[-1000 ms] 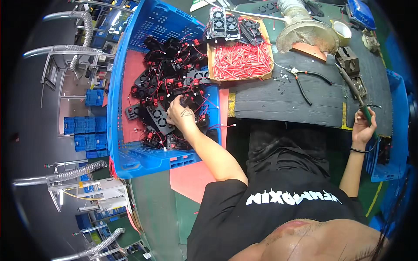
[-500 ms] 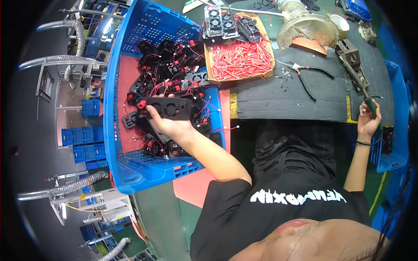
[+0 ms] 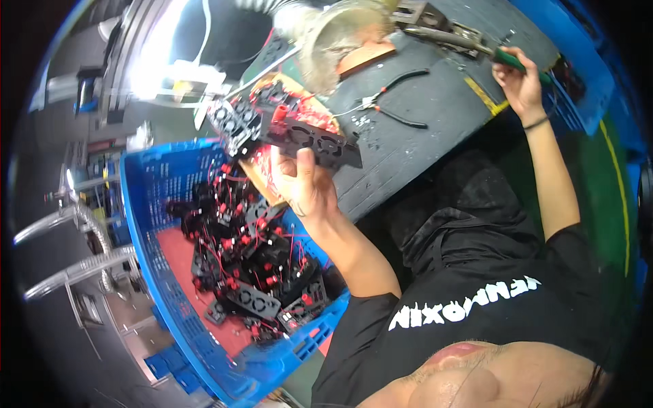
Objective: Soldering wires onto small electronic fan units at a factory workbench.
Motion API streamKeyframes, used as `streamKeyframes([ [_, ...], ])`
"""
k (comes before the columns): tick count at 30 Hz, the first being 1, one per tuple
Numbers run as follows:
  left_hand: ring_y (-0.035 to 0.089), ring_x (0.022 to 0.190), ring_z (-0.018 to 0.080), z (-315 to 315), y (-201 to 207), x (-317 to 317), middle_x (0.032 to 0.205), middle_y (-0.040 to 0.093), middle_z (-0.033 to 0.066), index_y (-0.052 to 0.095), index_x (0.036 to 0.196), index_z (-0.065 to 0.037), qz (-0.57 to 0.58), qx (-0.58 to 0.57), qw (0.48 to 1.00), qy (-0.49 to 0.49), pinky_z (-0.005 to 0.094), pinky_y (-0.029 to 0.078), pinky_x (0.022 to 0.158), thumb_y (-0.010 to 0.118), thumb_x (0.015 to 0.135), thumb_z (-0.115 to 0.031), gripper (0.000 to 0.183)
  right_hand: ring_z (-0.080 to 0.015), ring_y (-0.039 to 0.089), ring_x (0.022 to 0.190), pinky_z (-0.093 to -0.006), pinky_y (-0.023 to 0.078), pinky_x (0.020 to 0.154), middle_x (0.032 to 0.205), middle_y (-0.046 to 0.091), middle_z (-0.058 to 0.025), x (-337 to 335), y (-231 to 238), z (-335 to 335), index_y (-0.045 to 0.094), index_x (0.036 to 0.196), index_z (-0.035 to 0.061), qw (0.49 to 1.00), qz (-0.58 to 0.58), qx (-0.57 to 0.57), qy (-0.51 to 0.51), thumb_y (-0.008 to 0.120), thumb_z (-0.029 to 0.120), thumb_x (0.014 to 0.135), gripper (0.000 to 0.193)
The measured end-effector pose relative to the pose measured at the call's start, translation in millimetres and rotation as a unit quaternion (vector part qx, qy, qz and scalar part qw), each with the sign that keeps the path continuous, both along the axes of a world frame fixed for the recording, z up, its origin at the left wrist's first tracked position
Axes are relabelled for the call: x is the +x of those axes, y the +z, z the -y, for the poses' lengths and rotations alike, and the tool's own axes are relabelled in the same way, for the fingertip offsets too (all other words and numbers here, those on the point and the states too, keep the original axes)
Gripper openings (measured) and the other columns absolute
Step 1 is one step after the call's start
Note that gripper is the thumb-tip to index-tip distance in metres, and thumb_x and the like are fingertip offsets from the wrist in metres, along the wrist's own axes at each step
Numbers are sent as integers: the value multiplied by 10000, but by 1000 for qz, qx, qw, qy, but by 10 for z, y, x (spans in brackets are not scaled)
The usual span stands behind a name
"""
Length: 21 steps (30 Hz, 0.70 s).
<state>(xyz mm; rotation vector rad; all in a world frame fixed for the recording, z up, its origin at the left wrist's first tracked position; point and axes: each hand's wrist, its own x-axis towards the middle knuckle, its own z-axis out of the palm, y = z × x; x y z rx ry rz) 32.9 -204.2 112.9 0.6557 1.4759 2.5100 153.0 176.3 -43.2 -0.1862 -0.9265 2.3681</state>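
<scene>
My left hand (image 3: 306, 187) is closed on a black fan bracket (image 3: 316, 143), a flat plate with round openings and a red cap at one end. It is held up over the workbench's left edge, in front of the box of red sleeves (image 3: 265, 163). At the right, my right hand (image 3: 522, 87) grips the green handle of a soldering iron (image 3: 511, 60). Its metal shaft lies toward a dark metal stand (image 3: 425, 15). Wire cutters (image 3: 400, 117) with black handles lie spread on the bench between my hands, beside small white clippings.
A blue crate (image 3: 139, 211) holding several black fan brackets with red wires stands at the left. A dusty extraction hood (image 3: 320, 58) sits at the bench's back, by an orange-brown block (image 3: 367, 58). Another blue crate (image 3: 578, 102) stands right of the bench.
My left hand has lifted the fan bracket out over the crate and across to the bench edge. My right hand still holds the soldering iron. The whole view has turned.
</scene>
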Motion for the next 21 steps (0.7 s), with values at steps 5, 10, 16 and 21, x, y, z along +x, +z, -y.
streamKeyframes([
  [5,534,1109,244,-414,-131,-97,1224,512,151,518,1309,-37,-256,-303,908,136,342,450,945,767,674,27,685,-160,592,718,-261,449,612,854,668,-125,20,-4,-13,600,1125,26,1000,-22,11,-4,489,308,957,347],
  [10,533,1088,350,-619,-229,-188,1196,540,182,563,1263,-32,-456,-437,754,182,430,421,962,787,615,-81,687,-153,591,714,-255,446,610,849,667,-123,25,7,-13,603,1119,26,999,-19,28,-15,480,312,959,350],
  [16,536,1071,356,-771,-368,-403,1143,564,188,555,1257,-1,-433,-487,753,93,427,432,953,766,636,-99,663,-151,571,703,-254,437,604,845,664,-122,34,-1,-13,601,1117,23,999,-20,24,-31,476,316,957,356],
  [21,526,1088,353,-938,-499,-606,1161,562,188,557,1247,9,-408,-548,730,-20,405,433,963,779,623,-112,672,-167,556,712,-266,420,597,834,658,-124,47,-5,-4,593,1120,30,999,-34,15,-30,463,305,959,344],
])
